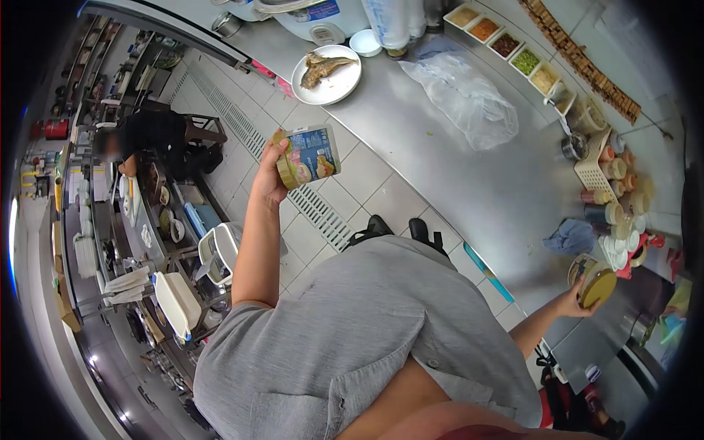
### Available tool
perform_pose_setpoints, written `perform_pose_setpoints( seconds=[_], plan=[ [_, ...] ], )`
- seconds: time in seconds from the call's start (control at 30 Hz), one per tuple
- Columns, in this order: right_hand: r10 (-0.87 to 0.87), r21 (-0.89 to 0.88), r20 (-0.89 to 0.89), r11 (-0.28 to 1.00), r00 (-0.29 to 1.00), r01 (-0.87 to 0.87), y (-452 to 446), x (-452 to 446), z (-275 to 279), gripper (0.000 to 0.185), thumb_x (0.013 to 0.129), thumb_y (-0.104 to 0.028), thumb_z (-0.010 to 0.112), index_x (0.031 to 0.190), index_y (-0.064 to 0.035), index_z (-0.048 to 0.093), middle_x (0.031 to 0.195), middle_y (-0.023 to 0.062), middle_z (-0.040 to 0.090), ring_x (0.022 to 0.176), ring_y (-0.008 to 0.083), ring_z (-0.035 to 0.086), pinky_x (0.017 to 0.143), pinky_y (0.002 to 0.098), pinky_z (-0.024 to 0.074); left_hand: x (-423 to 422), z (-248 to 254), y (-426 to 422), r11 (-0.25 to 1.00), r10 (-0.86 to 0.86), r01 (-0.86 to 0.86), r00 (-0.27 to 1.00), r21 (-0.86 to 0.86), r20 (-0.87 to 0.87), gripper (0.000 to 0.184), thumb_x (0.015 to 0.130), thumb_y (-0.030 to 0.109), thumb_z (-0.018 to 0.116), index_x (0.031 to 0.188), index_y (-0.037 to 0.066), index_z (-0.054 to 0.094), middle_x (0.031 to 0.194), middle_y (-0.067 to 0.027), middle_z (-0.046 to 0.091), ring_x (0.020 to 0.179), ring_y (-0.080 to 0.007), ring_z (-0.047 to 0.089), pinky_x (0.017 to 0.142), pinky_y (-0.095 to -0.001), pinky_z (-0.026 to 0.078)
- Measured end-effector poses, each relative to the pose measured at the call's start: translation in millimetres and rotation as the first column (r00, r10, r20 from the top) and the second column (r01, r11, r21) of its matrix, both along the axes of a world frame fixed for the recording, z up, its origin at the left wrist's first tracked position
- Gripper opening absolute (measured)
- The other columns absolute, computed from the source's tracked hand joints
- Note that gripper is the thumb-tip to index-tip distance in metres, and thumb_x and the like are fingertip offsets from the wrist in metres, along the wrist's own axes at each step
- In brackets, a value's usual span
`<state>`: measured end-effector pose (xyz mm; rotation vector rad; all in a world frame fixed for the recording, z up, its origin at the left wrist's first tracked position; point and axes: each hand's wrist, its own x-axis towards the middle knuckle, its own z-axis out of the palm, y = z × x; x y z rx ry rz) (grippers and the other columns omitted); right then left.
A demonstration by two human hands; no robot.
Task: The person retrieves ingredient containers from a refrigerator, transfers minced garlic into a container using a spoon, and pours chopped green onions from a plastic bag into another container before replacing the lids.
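My left hand [270, 174] is closed round the gold-lidded end of a plastic jar [314, 154] with a blue picture label. The jar lies tilted on its side in the air, over the tiled floor. Out to the far right, my right hand [578, 301] grips a second jar [584, 270] near its yellow-gold lid, by the end of the steel counter [440, 176]. A crumpled blue cloth [570, 236] lies on the counter close to that jar. The contents of both jars cannot be made out.
On the counter are a white plate [327, 94] with fried fish, a plastic bag [469, 103], trays of chopped ingredients [506, 45] and a basket [591, 170] by several bottles. A person [158, 139] in dark clothes bends over another counter at left. A floor drain [319, 216] crosses the tiles.
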<state>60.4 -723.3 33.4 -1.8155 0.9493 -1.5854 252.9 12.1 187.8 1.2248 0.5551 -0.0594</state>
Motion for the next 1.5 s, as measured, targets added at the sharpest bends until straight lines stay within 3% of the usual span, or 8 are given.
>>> perform_pose_setpoints(
  seconds=[0.23,0.33,0.5,0.73,0.87,1.03,1.4,1.5],
  plan=[
    [0.32,-0.29,-0.256,0.875,0.912,-0.388,81.6,108.2,82.1,0.094,0.063,-0.013,0.099,0.14,-0.0016,0.048,0.137,0.0151,0.055,0.127,0.0315,0.056,0.112,0.0455,0.0469,-7.8,-2.2,27.6,0.996,0.085,-0.085,0.996,-0.004,0.009,0.086,0.091,0.032,0.073,0.16,0.01,0.026,0.147,-0.0173,0.045,0.129,-0.0332,0.054,0.102,-0.0508,0.051],
    [0.604,-0.169,-0.236,0.746,0.761,-0.644,162.5,185.0,92.5,0.099,0.059,-0.015,0.1,0.141,-0.0002,0.046,0.143,0.0139,0.052,0.131,0.0308,0.053,0.114,0.0448,0.042,-20.1,-10.8,60.6,0.988,0.149,-0.148,0.988,-0.039,0.029,0.087,0.089,0.029,0.076,0.159,0.01,0.028,0.148,-0.0177,0.045,0.128,-0.0329,0.054,0.102,-0.0507,0.051],
    [0.966,0.01,-0.055,0.253,0.252,-0.967,389.0,296.1,94.0,0.105,0.057,-0.023,0.099,0.144,-0.0031,0.043,0.143,0.0108,0.048,0.134,0.028,0.049,0.114,0.0419,0.0415,-53.2,-30.3,143.4,0.958,0.286,-0.285,0.958,-0.022,0.033,0.084,0.088,0.026,0.076,0.158,0.011,0.031,0.148,-0.0183,0.045,0.129,-0.0332,0.053,0.1,-0.0479,0.051],
    [0.948,0.168,0.21,-0.277,-0.24,-0.946,731.0,413.9,85.9,0.098,0.062,-0.019,0.098,0.144,-0.0073,0.045,0.14,0.0126,0.049,0.129,0.026,0.053,0.112,0.0419,0.0433,-106.6,-56.8,297.4,0.836,0.496,-0.493,0.867,0.239,0.055,0.086,0.083,0.014,0.081,0.156,0.01,0.036,0.148,-0.0175,0.046,0.127,-0.0312,0.055,0.1,-0.0426,0.052],
    [0.947,0.279,0.277,-0.242,-0.164,-0.929,857.1,493.2,59.2,0.095,0.062,-0.025,0.098,0.141,-0.0079,0.048,0.138,0.0134,0.053,0.128,0.0268,0.055,0.11,0.0404,0.0444,-121.8,-36.9,364.5,0.769,0.561,-0.547,0.825,0.332,0.061,0.086,0.081,0.012,0.082,0.155,0.01,0.039,0.145,-0.0162,0.048,0.125,-0.0289,0.055,0.1,-0.0398,0.051],
    [0.957,0.099,-0.199,0.234,0.211,-0.967,927.9,571.2,22.3,0.09,0.062,-0.035,0.098,0.135,-0.0071,0.054,0.131,0.0162,0.06,0.126,0.0341,0.056,0.107,0.0423,0.045,-102.8,-16.8,439.2,0.747,0.57,-0.561,0.817,0.358,0.089,0.087,0.078,0.008,0.082,0.154,0.011,0.039,0.14,-0.0168,0.051,0.121,-0.0278,0.058,0.1,-0.0394,0.051],
    [0.881,-0.147,-0.217,0.397,0.421,-0.906,988.7,659.3,-29.2,0.109,0.059,-0.039,0.098,0.146,-0.0009,0.044,0.143,0.0217,0.05,0.133,0.0408,0.044,0.114,0.0517,0.0332,74.6,29.4,642.8,0.854,0.303,-0.393,0.909,0.341,0.288,0.094,0.071,0.027,0.085,0.155,0.015,0.044,0.146,-0.0169,0.049,0.129,-0.0302,0.05,0.109,-0.0459,0.043],
    [0.702,-0.21,-0.315,0.605,0.639,-0.768,1006.5,641.6,-21.9,0.113,0.062,-0.036,0.097,0.15,-0.0001,0.036,0.149,0.025,0.04,0.138,0.0445,0.035,0.115,0.0569,0.0272,131.7,50.1,689.0,0.878,0.249,-0.343,0.924,0.335,0.291,0.096,0.069,0.027,0.086,0.155,0.014,0.044,0.147,-0.016,0.048,0.131,-0.0304,0.049,0.113,-0.0463,0.038]
  ],
)
